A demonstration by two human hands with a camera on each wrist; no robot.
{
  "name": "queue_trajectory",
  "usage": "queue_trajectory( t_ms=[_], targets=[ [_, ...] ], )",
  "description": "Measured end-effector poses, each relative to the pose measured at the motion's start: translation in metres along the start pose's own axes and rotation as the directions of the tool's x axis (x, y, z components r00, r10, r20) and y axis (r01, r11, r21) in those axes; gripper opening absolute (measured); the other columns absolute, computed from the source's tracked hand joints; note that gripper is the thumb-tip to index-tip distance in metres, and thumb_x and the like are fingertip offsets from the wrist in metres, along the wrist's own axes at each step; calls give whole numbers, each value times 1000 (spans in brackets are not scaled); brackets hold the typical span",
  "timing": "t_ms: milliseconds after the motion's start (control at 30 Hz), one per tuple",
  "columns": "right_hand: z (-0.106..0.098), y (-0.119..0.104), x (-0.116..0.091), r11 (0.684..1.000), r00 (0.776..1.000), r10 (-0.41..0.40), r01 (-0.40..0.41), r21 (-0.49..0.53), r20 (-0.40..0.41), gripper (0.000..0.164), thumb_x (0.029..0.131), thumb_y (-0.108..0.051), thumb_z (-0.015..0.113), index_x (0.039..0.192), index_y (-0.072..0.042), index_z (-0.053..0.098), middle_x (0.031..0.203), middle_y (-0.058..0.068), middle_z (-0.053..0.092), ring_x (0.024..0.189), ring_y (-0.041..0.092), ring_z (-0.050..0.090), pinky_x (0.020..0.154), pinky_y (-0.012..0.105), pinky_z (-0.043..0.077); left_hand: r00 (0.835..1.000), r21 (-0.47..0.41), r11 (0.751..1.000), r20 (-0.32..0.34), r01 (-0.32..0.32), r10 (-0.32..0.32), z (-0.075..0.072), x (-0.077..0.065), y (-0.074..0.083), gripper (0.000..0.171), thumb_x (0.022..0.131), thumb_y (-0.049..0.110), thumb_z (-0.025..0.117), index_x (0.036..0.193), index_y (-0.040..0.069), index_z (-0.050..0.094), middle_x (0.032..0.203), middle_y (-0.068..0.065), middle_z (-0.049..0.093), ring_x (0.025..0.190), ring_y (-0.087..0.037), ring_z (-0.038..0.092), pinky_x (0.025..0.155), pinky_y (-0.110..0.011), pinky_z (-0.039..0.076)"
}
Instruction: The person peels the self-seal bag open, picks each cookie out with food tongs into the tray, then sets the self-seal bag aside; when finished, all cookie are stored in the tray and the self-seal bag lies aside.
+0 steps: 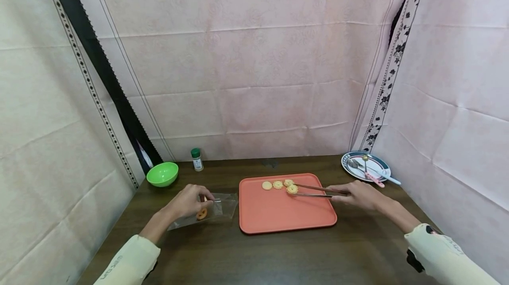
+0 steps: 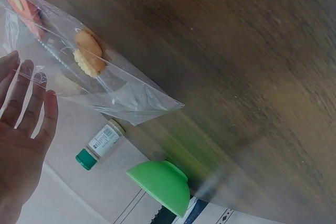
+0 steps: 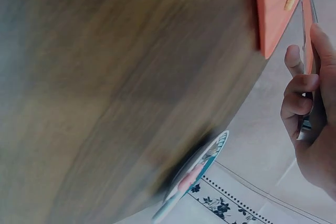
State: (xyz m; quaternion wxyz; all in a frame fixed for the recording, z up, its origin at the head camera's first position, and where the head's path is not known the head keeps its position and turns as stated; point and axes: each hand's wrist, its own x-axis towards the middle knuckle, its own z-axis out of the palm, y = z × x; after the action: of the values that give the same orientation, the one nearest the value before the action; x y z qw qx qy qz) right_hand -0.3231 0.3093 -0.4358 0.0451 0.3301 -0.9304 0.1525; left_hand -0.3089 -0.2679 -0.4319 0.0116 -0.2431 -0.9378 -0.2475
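In the head view my left hand (image 1: 192, 201) pinches the edge of a clear plastic bag (image 1: 226, 205), left of a coral tray (image 1: 274, 218). Brown and pale cookies (image 2: 88, 45) show through the film in the left wrist view. My right hand (image 1: 358, 194) grips a pair of metal tongs (image 1: 314, 195) that reaches over the tray from the right. Between the tong tips is a pale ring-shaped cookie (image 1: 292, 189), close over the tray. Three more pale cookies, the leftmost a round one (image 1: 267, 185), lie in a row by it.
A green bowl (image 1: 162, 174) and a green-capped shaker bottle (image 1: 196, 160) stand at the back left of the brown table (image 1: 278, 258). At the back right a blue-rimmed plate (image 1: 347, 161) carries cutlery with pink and blue handles. Pale cloth walls (image 1: 254, 64) enclose the table.
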Motion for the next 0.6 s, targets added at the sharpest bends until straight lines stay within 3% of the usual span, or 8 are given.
queue_trajectory(
  t_ms=[133,300,600],
  targets=[
    [3,2,-5,1000,1000,27,-28,13,12,43,102,-43,65,137,-17,70,74,-9,69,60,-3,49,58,25,43,1000,-1,1000,2,2,-2,1,0,0,7,94,14,78,100,14,81,90,8,69,76,-15,60,58,-26,52],
    [6,2,-6,998,999,52,-52,27,15,43,102,-43,65,137,-17,70,65,-13,65,59,-3,56,59,27,46,1000,14,1000,-6,-5,6,1,0,0,7,94,14,78,100,14,81,90,8,69,76,-14,60,58,-26,51],
    [9,2,-1,999,999,43,-43,-2,-10,46,102,-45,65,137,-17,69,66,-15,61,61,-2,51,64,30,47,1000,8,1000,1,-14,14,0,0,3,8,95,14,77,102,11,81,90,8,70,76,-15,61,58,-26,51]
  ],
)
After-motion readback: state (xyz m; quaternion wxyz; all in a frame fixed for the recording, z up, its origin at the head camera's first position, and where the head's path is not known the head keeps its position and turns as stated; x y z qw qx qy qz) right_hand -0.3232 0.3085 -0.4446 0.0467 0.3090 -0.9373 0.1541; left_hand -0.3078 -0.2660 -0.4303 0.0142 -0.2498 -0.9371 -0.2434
